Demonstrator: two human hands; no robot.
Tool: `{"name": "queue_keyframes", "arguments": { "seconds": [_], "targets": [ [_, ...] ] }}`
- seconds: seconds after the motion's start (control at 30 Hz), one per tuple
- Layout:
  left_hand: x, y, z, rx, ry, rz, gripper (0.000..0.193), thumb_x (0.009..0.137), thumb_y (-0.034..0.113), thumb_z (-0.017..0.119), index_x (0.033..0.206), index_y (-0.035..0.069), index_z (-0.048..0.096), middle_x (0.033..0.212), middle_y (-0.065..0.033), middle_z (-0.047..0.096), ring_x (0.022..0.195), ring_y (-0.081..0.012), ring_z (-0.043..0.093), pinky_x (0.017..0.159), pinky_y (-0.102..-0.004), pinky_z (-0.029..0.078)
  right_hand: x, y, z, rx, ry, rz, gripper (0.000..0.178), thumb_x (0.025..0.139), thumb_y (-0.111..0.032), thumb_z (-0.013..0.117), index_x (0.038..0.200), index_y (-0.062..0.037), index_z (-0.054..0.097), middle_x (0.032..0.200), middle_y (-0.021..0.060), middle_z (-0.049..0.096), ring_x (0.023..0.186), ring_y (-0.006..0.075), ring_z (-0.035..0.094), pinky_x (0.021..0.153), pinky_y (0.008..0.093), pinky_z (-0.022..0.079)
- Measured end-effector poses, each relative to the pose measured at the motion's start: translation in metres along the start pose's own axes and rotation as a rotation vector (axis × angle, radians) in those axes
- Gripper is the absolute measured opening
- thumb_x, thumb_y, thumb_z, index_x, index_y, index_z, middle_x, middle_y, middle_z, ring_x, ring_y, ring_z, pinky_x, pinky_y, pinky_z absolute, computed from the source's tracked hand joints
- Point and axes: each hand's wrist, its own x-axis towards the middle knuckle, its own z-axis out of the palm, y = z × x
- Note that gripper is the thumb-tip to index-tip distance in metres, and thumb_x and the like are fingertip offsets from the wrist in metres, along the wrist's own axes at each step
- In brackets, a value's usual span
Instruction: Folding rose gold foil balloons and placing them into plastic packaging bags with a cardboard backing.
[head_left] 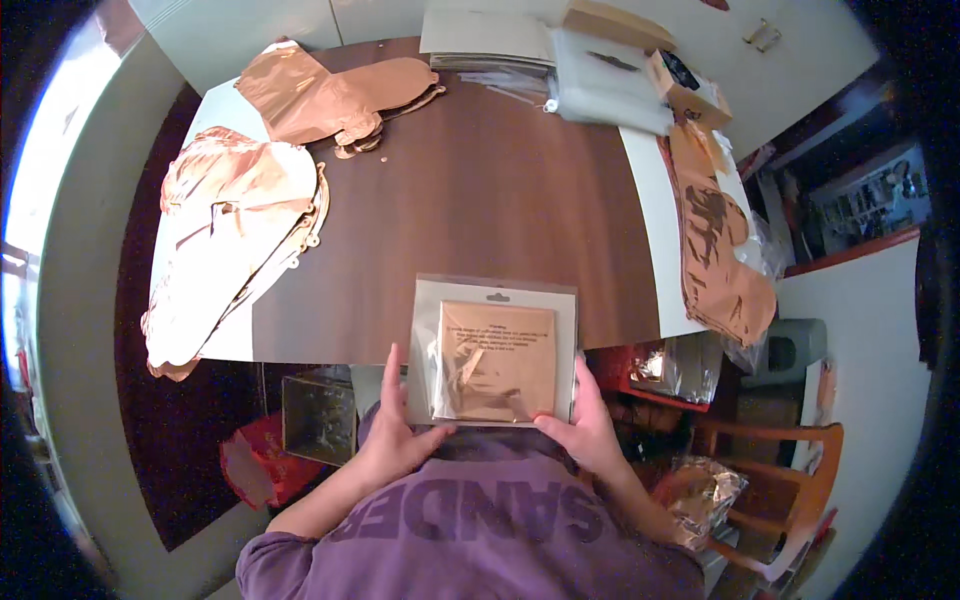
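A clear flat packet (427,300) with a pale backing card and a hang hole stands tilted at the table's near edge, in front of my chest. Inside it lies a folded copper-coloured foil balloon (500,375), with a small block of dark print on its sleeve. My left hand (398,432) grips the packet's lower left side, its thumb along the bottom edge and its fingers up the side. At the lower right corner, my right hand (588,425) holds on with its thumb over the front; its other fingers are partly hidden behind.
Flat copper foil balloons lie piled at the left (240,230), far left (330,95) and right (715,230) of the brown table (480,190). Along the back are a cardboard stack (485,40), clear plastic bags (605,85) and an open carton (690,90). A wooden chair (800,440) stands right.
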Motion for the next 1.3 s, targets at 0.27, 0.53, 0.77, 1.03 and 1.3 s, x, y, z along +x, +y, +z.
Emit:
{"name": "queue_keyframes", "arguments": {
  "seconds": [0.27, 0.53, 0.77, 1.03, 1.3],
  "targets": [
    [0.013, -0.022, 0.001, 0.216, 0.004, 0.0, 0.105, 0.079, 0.005, 0.077, 0.154, 0.008, 0.004, 0.148, -0.0197, 0.039, 0.125, -0.025, 0.052, 0.099, -0.0362, 0.047, 0.012, 0.012, -0.014, -0.13, 0.007, -0.082, 0.098, 0.081, 0.006, 0.068, 0.152, -0.0003, 0.002, 0.142, 0.0155, 0.043, 0.128, 0.0217, 0.045, 0.107, 0.0365, 0.038],
    [0.021, 0.015, -0.005, 0.615, 0.031, -0.086, 0.104, 0.076, 0.03, 0.081, 0.152, 0.004, 0.014, 0.126, -0.0223, 0.056, 0.091, -0.0246, 0.066, 0.072, -0.0351, 0.056, 0.015, 0.011, -0.005, 0.082, 0.023, -0.08, 0.091, 0.082, 0.008, 0.066, 0.153, -0.0026, 0.01, 0.131, 0.0163, 0.054, 0.116, 0.0198, 0.056, 0.098, 0.0327, 0.046],
    [0.044, 0.016, -0.018, 1.129, -0.016, 0.452, 0.097, 0.068, 0.055, 0.075, 0.144, 0.007, 0.038, 0.149, -0.0241, 0.03, 0.14, -0.0456, 0.022, 0.111, -0.0582, 0.021, 0.026, 0.024, -0.012, 0.0, 0.104, -0.073, 0.083, 0.084, 0.011, 0.062, 0.151, -0.0024, 0.014, 0.119, 0.0165, 0.06, 0.107, 0.019, 0.06, 0.093, 0.0308, 0.049],
    [0.061, 0.019, -0.017, 1.229, -0.238, 0.552, 0.085, 0.077, 0.045, 0.072, 0.146, 0.01, 0.035, 0.151, -0.0245, 0.029, 0.141, -0.0452, 0.025, 0.113, -0.057, 0.023, 0.022, 0.05, 0.008, 0.279, 0.288, -0.129, 0.068, 0.083, 0.01, 0.061, 0.14, -0.005, 0.027, 0.124, 0.0139, 0.054, 0.107, 0.0196, 0.058, 0.091, 0.0341, 0.051],
    [0.065, 0.006, -0.021, 1.137, -0.196, 0.564, 0.088, 0.074, 0.045, 0.074, 0.146, 0.012, 0.036, 0.149, -0.0252, 0.032, 0.139, -0.0448, 0.028, 0.111, -0.0568, 0.027, 0.026, 0.031, 0.007, 0.141, 0.193, -0.063, 0.052, 0.087, 0.002, 0.064, 0.132, 0.0006, 0.038, 0.108, 0.0119, 0.064, 0.087, 0.0173, 0.067, 0.069, 0.027, 0.053]
  ]
}}
